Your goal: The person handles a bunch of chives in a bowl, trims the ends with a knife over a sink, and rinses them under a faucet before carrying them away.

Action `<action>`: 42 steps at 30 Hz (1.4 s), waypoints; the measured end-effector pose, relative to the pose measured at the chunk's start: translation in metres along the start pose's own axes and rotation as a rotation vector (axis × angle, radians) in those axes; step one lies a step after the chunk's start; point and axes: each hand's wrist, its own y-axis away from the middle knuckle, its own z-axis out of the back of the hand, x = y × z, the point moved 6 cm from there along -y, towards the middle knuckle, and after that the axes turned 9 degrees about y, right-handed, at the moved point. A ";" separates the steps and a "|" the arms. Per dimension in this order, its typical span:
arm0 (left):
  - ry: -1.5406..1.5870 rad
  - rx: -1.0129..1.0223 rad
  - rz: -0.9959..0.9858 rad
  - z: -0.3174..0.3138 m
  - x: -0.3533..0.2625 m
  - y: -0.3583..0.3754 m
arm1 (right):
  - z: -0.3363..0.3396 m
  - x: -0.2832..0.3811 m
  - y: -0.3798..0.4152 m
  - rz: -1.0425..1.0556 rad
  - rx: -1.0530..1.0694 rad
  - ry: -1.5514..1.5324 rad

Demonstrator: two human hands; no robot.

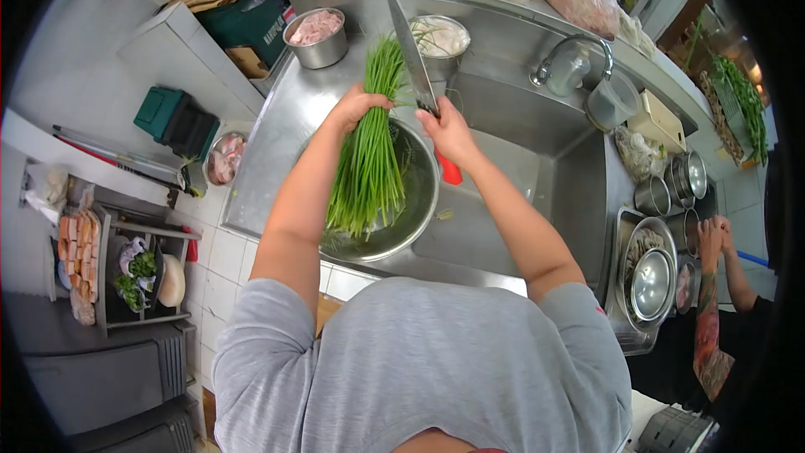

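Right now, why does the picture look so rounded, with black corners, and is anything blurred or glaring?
Head view: a fisheye lens bends the steel counter rim and blackens the corners; the bundle of long green chives and broad steel knife blade are sharp; soft glare on the round steel bowl; even light, faint shadows.

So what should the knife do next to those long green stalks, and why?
Probably bring the knife across the chives: the left hand grips the bunch over the metal bowl, and the right hand holds the blade beside it.
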 end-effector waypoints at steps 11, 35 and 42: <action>-0.046 0.137 -0.036 -0.016 -0.005 0.007 | -0.031 0.038 -0.070 -0.088 -0.015 -0.716; 0.033 0.022 0.226 0.018 0.013 -0.015 | 0.026 0.020 0.006 0.345 0.061 0.805; -0.030 0.025 0.211 0.022 0.011 -0.017 | 0.030 0.023 0.003 0.354 0.136 0.885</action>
